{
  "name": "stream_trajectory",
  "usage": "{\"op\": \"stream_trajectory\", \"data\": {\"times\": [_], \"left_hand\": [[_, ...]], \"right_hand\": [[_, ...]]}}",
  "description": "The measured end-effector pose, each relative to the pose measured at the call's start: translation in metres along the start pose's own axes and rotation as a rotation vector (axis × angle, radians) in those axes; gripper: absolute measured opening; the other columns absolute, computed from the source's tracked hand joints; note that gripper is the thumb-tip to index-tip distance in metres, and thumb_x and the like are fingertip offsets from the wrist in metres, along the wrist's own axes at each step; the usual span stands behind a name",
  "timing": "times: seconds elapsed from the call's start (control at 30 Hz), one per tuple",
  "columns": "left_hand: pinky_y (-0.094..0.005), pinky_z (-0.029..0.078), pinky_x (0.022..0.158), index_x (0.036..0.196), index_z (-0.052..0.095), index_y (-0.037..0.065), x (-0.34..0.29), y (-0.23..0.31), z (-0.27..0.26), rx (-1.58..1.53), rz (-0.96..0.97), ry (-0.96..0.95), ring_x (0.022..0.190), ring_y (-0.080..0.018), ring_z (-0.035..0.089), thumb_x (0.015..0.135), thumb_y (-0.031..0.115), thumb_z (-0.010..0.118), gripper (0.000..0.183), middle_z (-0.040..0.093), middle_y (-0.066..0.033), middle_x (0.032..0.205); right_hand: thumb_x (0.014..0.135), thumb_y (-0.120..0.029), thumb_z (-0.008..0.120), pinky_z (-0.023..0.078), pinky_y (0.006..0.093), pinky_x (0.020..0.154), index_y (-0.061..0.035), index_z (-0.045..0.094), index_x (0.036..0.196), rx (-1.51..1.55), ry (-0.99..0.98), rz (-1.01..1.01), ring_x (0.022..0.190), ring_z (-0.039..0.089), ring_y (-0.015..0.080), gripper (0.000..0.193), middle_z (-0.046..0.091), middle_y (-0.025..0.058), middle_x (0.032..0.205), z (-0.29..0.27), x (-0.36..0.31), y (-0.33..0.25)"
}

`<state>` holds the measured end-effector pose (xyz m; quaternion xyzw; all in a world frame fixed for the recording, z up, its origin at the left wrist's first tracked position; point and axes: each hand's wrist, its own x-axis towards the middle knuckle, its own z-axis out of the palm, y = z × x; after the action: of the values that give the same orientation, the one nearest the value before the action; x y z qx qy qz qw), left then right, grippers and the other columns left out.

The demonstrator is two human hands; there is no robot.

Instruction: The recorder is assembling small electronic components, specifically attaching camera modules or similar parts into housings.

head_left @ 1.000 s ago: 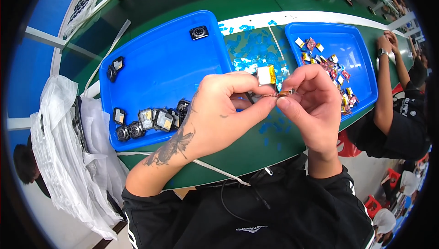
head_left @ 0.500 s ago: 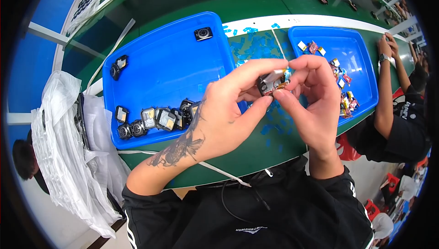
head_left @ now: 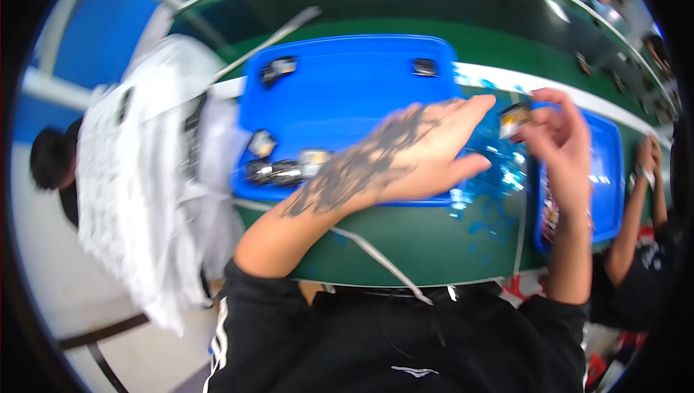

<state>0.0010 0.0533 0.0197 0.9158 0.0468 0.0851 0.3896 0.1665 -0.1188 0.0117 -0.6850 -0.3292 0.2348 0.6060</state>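
My right hand (head_left: pixel 562 136) pinches a small black watch case (head_left: pixel 515 121) between thumb and fingers; pale and yellowish parts show on it, smeared by motion. It hangs over the green table between two blue trays. My left hand (head_left: pixel 430 151) is open, fingers and thumb stretched towards the watch case and apart from it. It hovers at the right part of the larger blue tray (head_left: pixel 347 45). Several black watch cases (head_left: pixel 285 171) lie along that tray's near left side, partly hidden by my left forearm. Others lie in its far left corner (head_left: pixel 278 69) and far right corner (head_left: pixel 425 67).
A smaller blue tray (head_left: pixel 613 169) with small red parts (head_left: pixel 549 212) stands to the right, partly behind my right arm. Blue film scraps (head_left: pixel 499 162) litter the green table (head_left: pixel 405 248). White sheeting (head_left: pixel 137 176) is stacked at left. Another person's hands (head_left: pixel 647 154) are at far right.
My hands have come apart. My left hand has let go of the watch case, which my right hand now holds alone, farther right. The whole view has shifted and blurred.
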Motion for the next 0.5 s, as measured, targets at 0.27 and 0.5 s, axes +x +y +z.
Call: {"op": "stream_trajectory", "data": {"times": [0.27,0.5], "left_hand": [[-0.0471,0.050,0.089,0.121,0.054,0.011,-0.037,-0.118,-0.106,0.842,-0.791,0.240,0.110,-0.0362,0.061,0.088,0.026,0.062,0.036,0.065,-0.0175,0.115],[-0.0483,0.048,0.096,0.125,0.048,0.012,-0.048,-0.134,-0.106,0.862,-0.845,0.178,0.118,-0.0372,0.057,0.081,0.013,0.070,0.049,0.061,-0.0173,0.124]], "right_hand": [[0.066,-0.017,0.085,0.049,0.0335,0.082,-0.0004,0.063,0.110,-0.575,0.039,0.143,0.092,0.065,0.0219,0.052,0.069,0.0140,0.097,-0.034,0.179,0.063],[0.067,-0.020,0.084,0.050,0.0351,0.080,-0.0009,0.065,0.104,-0.607,0.146,0.120,0.091,0.065,0.0259,0.045,0.067,0.0135,0.096,-0.047,0.191,0.090]]}}
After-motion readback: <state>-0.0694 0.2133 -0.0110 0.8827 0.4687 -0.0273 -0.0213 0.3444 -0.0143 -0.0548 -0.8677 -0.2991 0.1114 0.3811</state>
